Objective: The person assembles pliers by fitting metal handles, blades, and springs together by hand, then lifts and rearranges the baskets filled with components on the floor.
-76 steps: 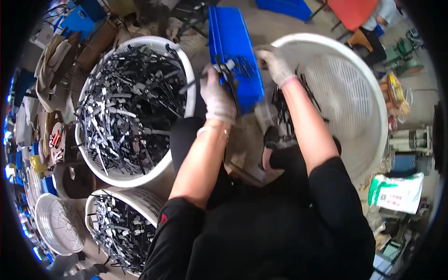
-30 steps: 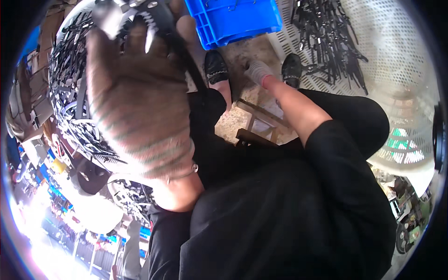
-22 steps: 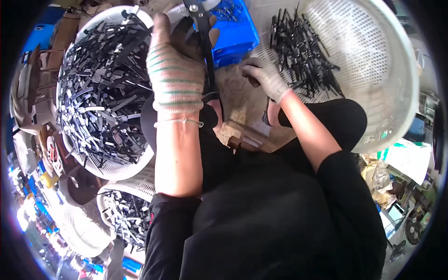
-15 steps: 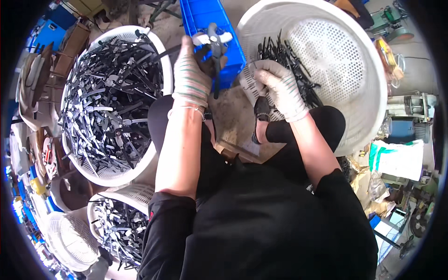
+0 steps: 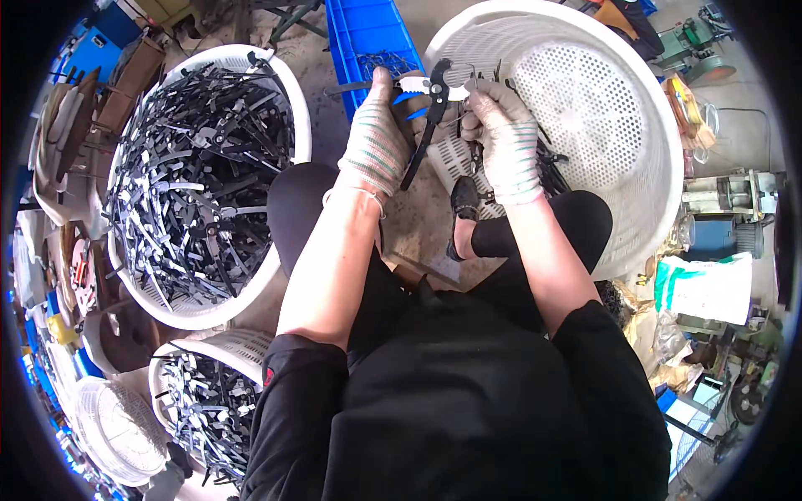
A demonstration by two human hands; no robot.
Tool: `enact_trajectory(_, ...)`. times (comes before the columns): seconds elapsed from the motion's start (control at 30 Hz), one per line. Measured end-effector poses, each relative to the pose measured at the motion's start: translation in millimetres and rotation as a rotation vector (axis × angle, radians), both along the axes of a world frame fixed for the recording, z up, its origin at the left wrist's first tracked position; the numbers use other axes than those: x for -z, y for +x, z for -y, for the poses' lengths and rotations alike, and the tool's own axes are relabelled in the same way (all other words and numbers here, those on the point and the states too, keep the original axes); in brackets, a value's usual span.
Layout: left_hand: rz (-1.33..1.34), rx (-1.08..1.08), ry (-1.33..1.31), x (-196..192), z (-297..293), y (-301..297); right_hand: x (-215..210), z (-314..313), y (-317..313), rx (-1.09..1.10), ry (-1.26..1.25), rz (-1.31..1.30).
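My left hand (image 5: 378, 138), in a striped knit glove, is closed on a plier-like tool (image 5: 436, 92) with bright metal jaws and black handles. One handle points left past the thumb; the other hangs down toward my knees. My right hand (image 5: 503, 125), gloved as well, has its fingers pinched at the right end of the jaws. A thin dark piece sticks up by those fingertips, too small to name. Beyond the hands, the blue bin (image 5: 368, 25) has small wiry dark parts (image 5: 388, 63) in it.
A large white basket (image 5: 301, 125) on my left is heaped with black and silver tool parts. Behind it stands a smaller full basket (image 5: 251, 346). The big perforated basket (image 5: 660, 192) at right holds several black tools (image 5: 547, 163). Machinery (image 5: 727, 196) stands far right.
My left hand has moved right and a little down, turning the tool so its jaws point right. My right hand has risen to meet the jaws.
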State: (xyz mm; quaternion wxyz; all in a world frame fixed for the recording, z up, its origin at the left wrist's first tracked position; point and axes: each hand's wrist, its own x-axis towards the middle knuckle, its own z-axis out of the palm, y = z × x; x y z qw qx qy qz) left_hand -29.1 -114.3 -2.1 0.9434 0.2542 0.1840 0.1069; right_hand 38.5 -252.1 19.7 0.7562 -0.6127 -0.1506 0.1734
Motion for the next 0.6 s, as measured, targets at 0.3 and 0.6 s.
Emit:
enact_trajectory(0.3, -0.036, -0.015, -0.001, 2.7, 3.5, 0.9, 4.8, -1.0, -3.0, 0.001, 0.062, -0.038)
enact_trajectory(0.6, -0.186, 0.047, 0.088, 1.5, 6.8, 1.9, 14.5, 4.8, 8.6, 0.000, -0.290, 0.462)
